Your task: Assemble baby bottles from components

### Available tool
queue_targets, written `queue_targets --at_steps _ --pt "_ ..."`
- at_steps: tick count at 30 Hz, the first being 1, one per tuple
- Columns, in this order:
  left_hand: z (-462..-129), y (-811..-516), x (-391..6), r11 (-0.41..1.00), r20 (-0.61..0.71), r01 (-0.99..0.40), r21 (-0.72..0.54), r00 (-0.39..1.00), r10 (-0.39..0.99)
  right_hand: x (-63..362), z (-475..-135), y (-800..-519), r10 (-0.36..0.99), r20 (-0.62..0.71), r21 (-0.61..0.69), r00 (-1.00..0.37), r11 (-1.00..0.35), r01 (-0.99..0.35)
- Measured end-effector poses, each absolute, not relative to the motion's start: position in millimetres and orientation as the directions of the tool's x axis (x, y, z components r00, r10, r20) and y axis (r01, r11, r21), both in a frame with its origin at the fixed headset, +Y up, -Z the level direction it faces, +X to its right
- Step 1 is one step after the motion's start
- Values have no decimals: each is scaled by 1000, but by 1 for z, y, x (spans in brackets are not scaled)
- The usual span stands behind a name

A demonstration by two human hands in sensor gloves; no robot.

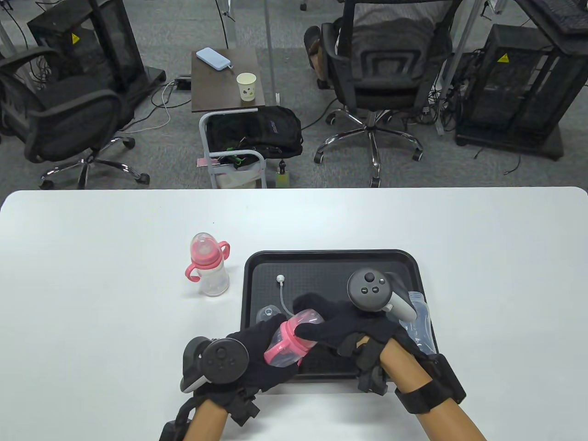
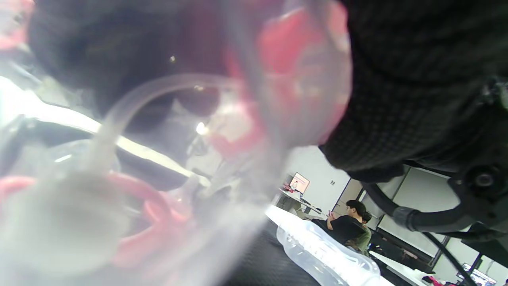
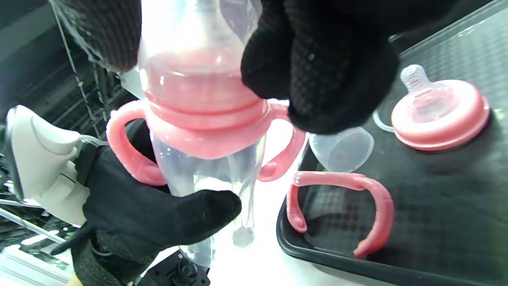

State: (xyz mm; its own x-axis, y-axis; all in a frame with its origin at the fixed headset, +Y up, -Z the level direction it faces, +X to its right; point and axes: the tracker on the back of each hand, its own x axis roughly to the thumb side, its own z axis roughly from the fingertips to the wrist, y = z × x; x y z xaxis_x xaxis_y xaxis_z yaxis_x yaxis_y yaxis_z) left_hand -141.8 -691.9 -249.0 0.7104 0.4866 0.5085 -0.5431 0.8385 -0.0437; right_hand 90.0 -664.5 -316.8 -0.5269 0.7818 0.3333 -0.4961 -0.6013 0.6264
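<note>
Over the near left corner of the black tray (image 1: 330, 258) I hold a clear baby bottle (image 1: 289, 345) with a pink handled collar and clear cap. My left hand (image 1: 257, 356) grips its body (image 3: 198, 174); my right hand (image 1: 340, 328) grips the capped top (image 3: 198, 51). In the tray lie a pink collar with a teat (image 3: 438, 113), a loose pink handle ring (image 3: 349, 206), a clear cap (image 3: 341, 149), a straw with a white weight (image 1: 284, 294) and an empty clear bottle body (image 1: 420, 328). A finished bottle (image 1: 209, 270) stands on the table left of the tray.
The white table (image 1: 496, 257) reaches to a far edge, with office chairs (image 1: 381, 69), a small cart (image 1: 234, 151) and a side table with a paper cup (image 1: 246, 86) beyond. In the left wrist view the bottle's pink collar (image 2: 301, 71) fills the frame, blurred.
</note>
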Motion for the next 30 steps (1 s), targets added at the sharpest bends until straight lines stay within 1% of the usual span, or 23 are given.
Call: queue_targets --at_steps 2,3,4,5,6,7,8,10,12,14,17,19,25,29,30 --pt "-247 -692 -142 845 507 -535 -16 724 467 89 -315 -662 750 372 595 -547 -644 -480" --pt "-248 -690 -142 834 508 -551 -22 713 484 88 -314 -662 759 370 580 -536 -639 -505" --pt "-241 -690 -144 809 505 -588 -4 697 509 90 -313 -664 783 356 583 -510 -613 -533" --pt "-246 -687 -143 819 510 -574 15 709 487 87 -313 -663 809 341 589 -479 -581 -561" --pt "-245 -687 -143 817 505 -576 25 713 487 87 -312 -662 805 345 591 -483 -586 -555" --pt "-244 -687 -143 818 485 -575 1 716 502 87 -312 -660 781 363 572 -507 -617 -541" --pt "-245 -688 -144 816 494 -577 1 710 501 87 -312 -659 770 370 563 -520 -631 -533" --pt "-245 -688 -145 809 499 -585 50 717 487 85 -312 -659 765 387 531 -515 -641 -554" --pt "-245 -688 -146 805 491 -592 44 714 499 86 -311 -660 778 377 540 -503 -626 -563" --pt "-244 -688 -147 802 493 -590 94 727 477 88 -309 -658 798 379 535 -468 -602 -593" --pt "-246 -690 -146 792 494 -608 56 706 507 94 -308 -654 758 426 498 -494 -652 -571" --pt "-247 -692 -146 807 477 -587 68 729 491 100 -307 -654 737 460 467 -495 -675 -571" --pt "-253 -693 -168 746 402 -662 65 702 588 126 -305 -662 675 502 341 -541 -729 -593" --pt "-255 -690 -187 661 353 -743 101 648 675 141 -304 -673 654 498 298 -570 -746 -596" --pt "-256 -688 -193 638 333 -758 135 641 692 144 -305 -677 647 494 296 -581 -753 -588"
